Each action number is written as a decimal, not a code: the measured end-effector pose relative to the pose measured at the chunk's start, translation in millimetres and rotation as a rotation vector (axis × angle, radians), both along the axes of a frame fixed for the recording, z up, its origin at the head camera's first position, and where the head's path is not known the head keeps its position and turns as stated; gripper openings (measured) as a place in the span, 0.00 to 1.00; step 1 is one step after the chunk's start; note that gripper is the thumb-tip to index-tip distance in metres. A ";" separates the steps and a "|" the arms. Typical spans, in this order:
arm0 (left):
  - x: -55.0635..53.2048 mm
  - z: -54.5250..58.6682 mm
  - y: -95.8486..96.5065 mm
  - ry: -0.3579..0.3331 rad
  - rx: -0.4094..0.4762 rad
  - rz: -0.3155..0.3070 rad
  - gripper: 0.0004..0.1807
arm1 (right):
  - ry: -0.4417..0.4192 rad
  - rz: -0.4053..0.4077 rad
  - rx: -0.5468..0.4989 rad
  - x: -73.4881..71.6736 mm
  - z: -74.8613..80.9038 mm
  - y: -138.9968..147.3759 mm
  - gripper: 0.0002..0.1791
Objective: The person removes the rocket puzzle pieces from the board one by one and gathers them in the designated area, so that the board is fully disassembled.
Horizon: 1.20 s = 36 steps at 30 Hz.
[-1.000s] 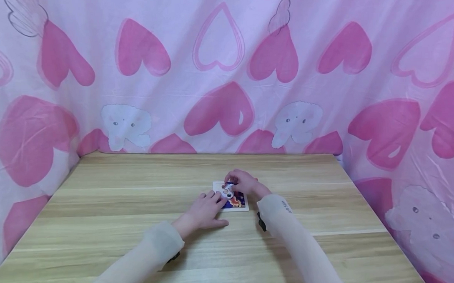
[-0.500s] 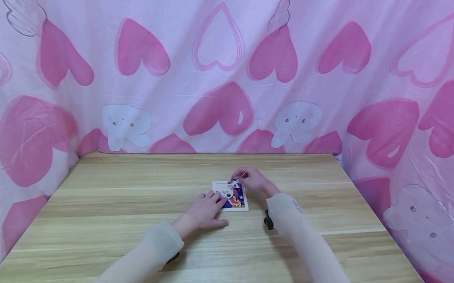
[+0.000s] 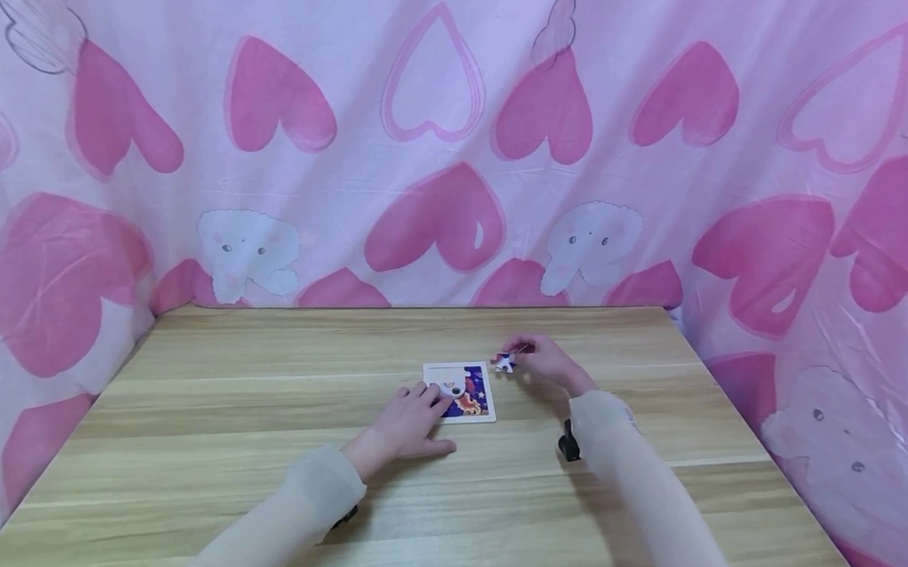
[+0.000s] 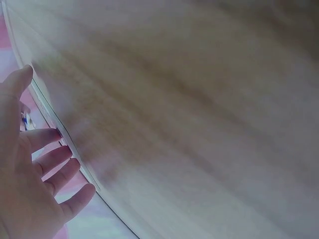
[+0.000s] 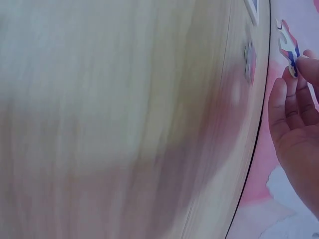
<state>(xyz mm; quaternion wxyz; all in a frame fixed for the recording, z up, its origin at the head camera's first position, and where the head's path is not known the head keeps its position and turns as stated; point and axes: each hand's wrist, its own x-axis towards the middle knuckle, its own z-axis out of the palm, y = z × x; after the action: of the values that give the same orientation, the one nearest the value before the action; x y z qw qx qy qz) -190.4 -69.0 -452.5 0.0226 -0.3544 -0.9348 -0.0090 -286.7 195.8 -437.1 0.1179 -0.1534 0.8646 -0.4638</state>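
A small jigsaw puzzle (image 3: 476, 404) in a white-rimmed frame lies flat on the table, with blue starry pieces along its right and lower parts. Its upper left shows the pale backing. My left hand (image 3: 406, 423) rests with extended fingers on the puzzle's left side, hiding that corner. Just right of the frame, my right hand (image 3: 547, 365) pinches a puzzle piece (image 3: 504, 363) between thumb and fingers, held above the table. The same piece, white with blue and red, stands edge-on in the right wrist view, clear of the tabletop.
The wooden table (image 3: 277, 365) runs back to a pink heart-patterned curtain (image 3: 437, 217), which also hangs at both sides. In the right wrist view, something flat and colourful, seemingly loose puzzle pieces (image 5: 250, 62), lies on the table below the right hand.
My right hand has lifted the puzzle piece off the puzzle and carried it right, past the frame's edge. The left hand has stayed in place.
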 end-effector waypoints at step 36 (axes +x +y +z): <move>-1.8 -3.7 0.2 -0.022 -0.024 0.016 0.42 | -0.040 -0.235 0.088 -6.5 -17.7 40.9 0.08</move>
<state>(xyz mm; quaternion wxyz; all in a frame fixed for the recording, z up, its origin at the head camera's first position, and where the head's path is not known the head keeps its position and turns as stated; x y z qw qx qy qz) -192.2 -68.8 -456.2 0.0083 -0.3472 -0.9377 -0.0015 -293.3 236.7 -454.8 0.0867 -0.0363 0.8936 -0.4389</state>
